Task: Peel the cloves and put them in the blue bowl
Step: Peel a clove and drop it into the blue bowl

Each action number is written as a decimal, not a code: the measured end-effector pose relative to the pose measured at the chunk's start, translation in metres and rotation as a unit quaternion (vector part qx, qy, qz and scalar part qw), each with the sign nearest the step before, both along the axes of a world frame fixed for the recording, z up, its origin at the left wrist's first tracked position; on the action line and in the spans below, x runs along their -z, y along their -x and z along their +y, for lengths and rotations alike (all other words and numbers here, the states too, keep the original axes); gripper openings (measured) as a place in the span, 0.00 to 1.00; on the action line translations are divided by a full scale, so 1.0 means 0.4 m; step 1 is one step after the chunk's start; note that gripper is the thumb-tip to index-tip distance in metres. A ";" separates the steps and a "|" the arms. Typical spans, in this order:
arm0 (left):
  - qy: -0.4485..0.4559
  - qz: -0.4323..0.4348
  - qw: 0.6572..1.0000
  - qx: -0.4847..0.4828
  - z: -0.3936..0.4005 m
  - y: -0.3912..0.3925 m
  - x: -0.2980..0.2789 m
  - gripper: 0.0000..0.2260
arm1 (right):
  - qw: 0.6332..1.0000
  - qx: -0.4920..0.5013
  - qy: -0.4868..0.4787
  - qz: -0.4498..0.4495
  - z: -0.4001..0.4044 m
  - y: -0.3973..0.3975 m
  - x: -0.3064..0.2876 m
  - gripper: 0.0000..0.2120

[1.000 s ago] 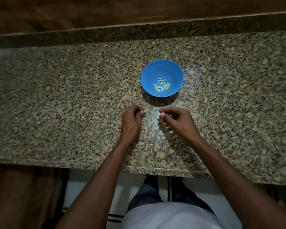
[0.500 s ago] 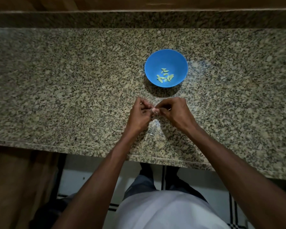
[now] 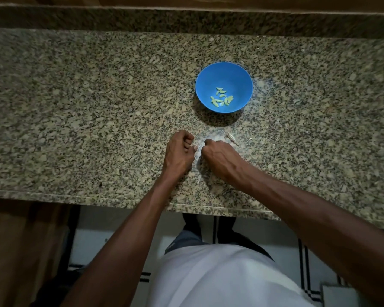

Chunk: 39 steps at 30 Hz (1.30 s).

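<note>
On the speckled granite table (image 3: 75, 120), the round blue plastic bowl (image 3: 224, 73) holds several pale green peeled cloves (image 3: 221, 98). Just in front of it, the left hand (image 3: 179, 151) and right hand (image 3: 220, 157) rest with fingers curled; what they grip is hidden. Papery pale skins (image 3: 231, 137) lie beside the right hand.

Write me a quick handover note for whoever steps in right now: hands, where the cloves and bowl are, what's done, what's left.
Left hand: fingers curled, a small pale piece at its fingertips, likely a clove; too small to be sure.
Right hand: curled into a fist beside it; whether it holds anything is hidden.
Blue bowl: on the granite counter just beyond the hands, holding several peeled cloves.
Papery skin scraps lie right of the hands.
Left: finish peeling the current clove, drop it in the bowl.
</note>
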<state>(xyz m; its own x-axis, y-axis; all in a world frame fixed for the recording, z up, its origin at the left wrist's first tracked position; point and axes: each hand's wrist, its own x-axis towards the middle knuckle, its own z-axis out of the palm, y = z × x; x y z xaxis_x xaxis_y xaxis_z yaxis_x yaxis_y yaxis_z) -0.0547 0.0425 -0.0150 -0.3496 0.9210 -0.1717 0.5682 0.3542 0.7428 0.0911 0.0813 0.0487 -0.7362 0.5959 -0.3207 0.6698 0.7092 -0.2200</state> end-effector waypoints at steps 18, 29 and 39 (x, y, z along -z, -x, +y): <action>0.011 -0.127 0.992 -0.020 -0.012 0.003 -0.022 0.07 | 0.851 0.341 0.290 0.273 0.043 -0.059 0.076 0.04; -0.053 -0.101 0.992 0.044 -0.023 -0.055 -0.055 0.05 | 0.754 0.402 0.375 0.359 0.041 -0.125 0.081 0.08; -0.049 -0.046 0.996 0.066 -0.032 -0.079 -0.071 0.06 | 0.763 0.416 0.353 0.347 0.027 -0.138 0.089 0.06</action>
